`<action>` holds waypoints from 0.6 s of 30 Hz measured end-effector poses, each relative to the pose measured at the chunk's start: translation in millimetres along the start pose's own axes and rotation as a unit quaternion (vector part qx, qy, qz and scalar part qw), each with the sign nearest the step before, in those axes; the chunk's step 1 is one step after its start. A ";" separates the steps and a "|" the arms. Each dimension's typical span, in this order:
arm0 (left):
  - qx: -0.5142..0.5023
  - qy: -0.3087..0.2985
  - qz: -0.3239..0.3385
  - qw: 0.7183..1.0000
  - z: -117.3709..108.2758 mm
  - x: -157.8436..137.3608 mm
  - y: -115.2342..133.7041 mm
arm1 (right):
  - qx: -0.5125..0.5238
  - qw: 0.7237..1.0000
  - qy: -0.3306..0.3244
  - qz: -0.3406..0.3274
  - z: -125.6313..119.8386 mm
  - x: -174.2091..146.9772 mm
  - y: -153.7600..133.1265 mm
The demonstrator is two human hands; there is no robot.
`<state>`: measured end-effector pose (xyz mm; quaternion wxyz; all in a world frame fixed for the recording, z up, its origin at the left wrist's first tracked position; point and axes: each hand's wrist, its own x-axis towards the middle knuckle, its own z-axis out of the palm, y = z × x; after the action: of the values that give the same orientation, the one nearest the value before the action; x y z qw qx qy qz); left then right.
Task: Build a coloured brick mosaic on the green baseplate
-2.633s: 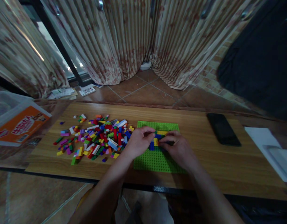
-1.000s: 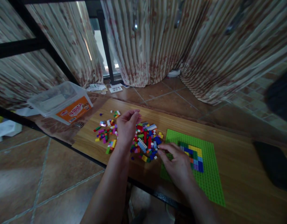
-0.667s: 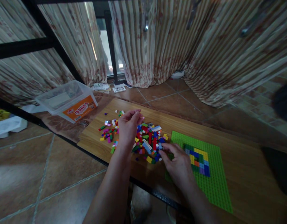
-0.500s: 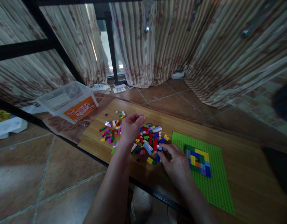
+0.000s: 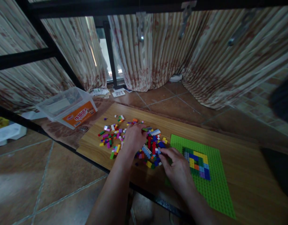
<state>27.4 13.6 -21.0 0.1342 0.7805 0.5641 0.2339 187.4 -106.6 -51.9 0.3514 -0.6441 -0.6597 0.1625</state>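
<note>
Loose toy building bricks (image 5: 154, 147) of many colours are heaped on the wooden table. My left hand (image 5: 135, 137) is down in the heap with its fingers curled together, beside a green piece; its fingertips are partly hidden, so what they hold cannot be made out. At the heap's right edge, my right hand (image 5: 178, 165) pinches a small light blue brick (image 5: 159, 151) between thumb and index finger. Right of it lies a green baseplate (image 5: 219, 187), partly covered by that hand and forearm. On the plate sits a flat patch of joined bricks (image 5: 197, 164) in yellow, blue, green, orange and purple.
A clear plastic box (image 5: 66, 106) with an orange label stands beyond the table's left end. Papers (image 5: 118, 93) lie on the tiled floor near the striped curtains (image 5: 167, 53). A black metal frame (image 5: 50, 51) crosses the left and top. A dark object (image 5: 277, 168) lies at the right.
My left hand has come down from above the heap into the bricks. My right hand stays at the heap's right edge, still pinching. The view has tilted up slightly.
</note>
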 end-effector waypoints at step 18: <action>-0.027 -0.078 0.059 0.995 -10.0 -5.7 10.5 | -0.001 1.000 0.012 -0.016 -1.1 -3.2 13.8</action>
<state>29.3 4.2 -8.7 0.1848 0.8241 0.4987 0.1949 198.0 -108.3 -61.2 0.3613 -0.6356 -0.6658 0.1486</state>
